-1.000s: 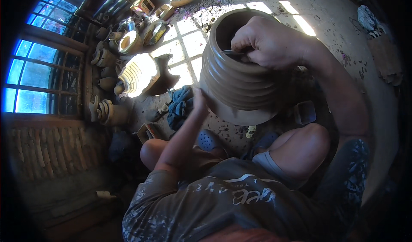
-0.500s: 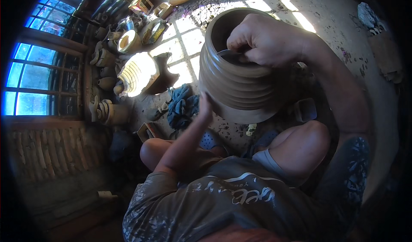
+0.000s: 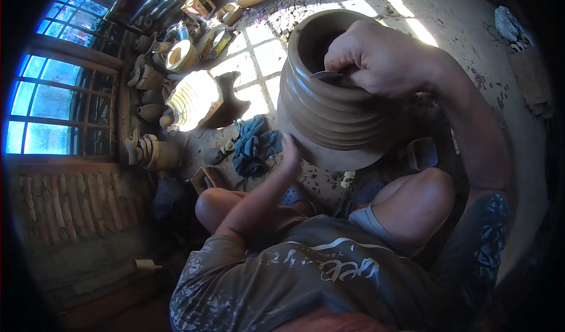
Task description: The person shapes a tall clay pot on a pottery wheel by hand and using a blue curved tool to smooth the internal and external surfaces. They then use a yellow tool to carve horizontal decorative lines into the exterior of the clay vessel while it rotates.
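Observation:
A large ribbed clay pot (image 3: pixel 335 117) stands before me, its wide mouth tilted into view and wavy ridges running round its wall. At the near side of the rim, my right hand (image 3: pixel 374 58) is closed on a thin curved scraper (image 3: pixel 327 74), with its edge against the clay at the lip. Most of the scraper is hidden by my fingers. My left hand (image 3: pixel 291 158) is held open with fingers stretched out, at the lower left edge of the flat disc (image 3: pixel 341 158) under the pot.
A dark blue cloth (image 3: pixel 252 147) lies left of the pot, near a sunlit ribbed vessel (image 3: pixel 194 99). A clear plastic tub (image 3: pixel 422 153) sits by my right knee. Several pots and bowls line the windowed wall. Clay crumbs (image 3: pixel 288 23) litter the floor beyond.
My left hand has slipped a little nearer along the disc's edge. My right hand keeps its grip at the rim, and the whole view has shifted slightly.

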The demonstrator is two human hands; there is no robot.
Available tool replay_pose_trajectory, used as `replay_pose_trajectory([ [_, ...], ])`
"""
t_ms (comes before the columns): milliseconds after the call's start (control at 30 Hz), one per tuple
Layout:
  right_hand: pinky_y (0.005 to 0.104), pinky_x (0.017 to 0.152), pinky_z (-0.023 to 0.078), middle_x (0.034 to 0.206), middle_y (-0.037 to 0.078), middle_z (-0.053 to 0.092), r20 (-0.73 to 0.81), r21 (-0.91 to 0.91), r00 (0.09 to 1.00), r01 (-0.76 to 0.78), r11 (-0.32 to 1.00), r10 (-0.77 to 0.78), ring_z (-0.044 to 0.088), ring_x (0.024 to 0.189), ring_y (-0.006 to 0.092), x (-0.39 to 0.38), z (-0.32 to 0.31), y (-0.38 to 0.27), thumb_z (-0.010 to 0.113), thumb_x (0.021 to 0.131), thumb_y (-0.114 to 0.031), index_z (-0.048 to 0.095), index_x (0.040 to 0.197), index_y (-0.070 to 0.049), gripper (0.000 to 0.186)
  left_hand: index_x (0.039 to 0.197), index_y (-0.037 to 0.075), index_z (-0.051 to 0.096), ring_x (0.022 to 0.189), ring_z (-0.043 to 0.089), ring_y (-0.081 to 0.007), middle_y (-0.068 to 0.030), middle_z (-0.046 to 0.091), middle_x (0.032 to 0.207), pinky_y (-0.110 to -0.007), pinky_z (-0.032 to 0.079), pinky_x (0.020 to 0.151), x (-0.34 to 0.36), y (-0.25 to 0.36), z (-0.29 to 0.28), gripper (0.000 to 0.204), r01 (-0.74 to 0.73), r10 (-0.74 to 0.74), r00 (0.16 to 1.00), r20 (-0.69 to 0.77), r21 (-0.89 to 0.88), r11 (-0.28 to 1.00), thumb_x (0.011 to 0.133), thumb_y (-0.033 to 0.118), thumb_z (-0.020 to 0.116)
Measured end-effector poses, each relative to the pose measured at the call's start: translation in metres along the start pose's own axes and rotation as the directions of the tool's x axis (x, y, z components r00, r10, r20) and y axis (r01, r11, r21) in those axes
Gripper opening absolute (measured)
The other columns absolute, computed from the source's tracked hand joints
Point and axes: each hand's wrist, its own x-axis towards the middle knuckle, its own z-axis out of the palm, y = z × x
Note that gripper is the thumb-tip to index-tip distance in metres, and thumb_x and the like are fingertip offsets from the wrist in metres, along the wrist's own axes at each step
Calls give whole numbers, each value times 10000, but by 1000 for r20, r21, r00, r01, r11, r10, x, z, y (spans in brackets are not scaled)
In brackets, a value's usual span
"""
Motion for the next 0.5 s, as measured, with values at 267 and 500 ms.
replay_pose_trajectory([
  [267, 412, 676, 483, 787, 200, 644, 23, -23, 999, -33, 999, 34, 634, 745, 365, -1, -3, 0, 638, 719, 13, 646, 846, 35, 129, 1533, 72, 332, 1283, 488, -357, -206, 479, 1445, -586, 410, 1004, -49, -37, 19, 955, 161, -160, 986, 57, -32, 986, 942, 814, 223],
  [500, 414, 679, 486, 792, 212, 645, 22, 15, 999, -27, 1000, 27, 641, 755, 372, 0, 1, 3, 627, 711, 29, 646, 847, 36, 138, 1531, 150, 365, 1269, 523, -320, -124, 522, 1401, -589, 388, 1010, -3, -18, 10, 858, 4, -8, 999, -33, -125, 992, 968, 780, 216],
])
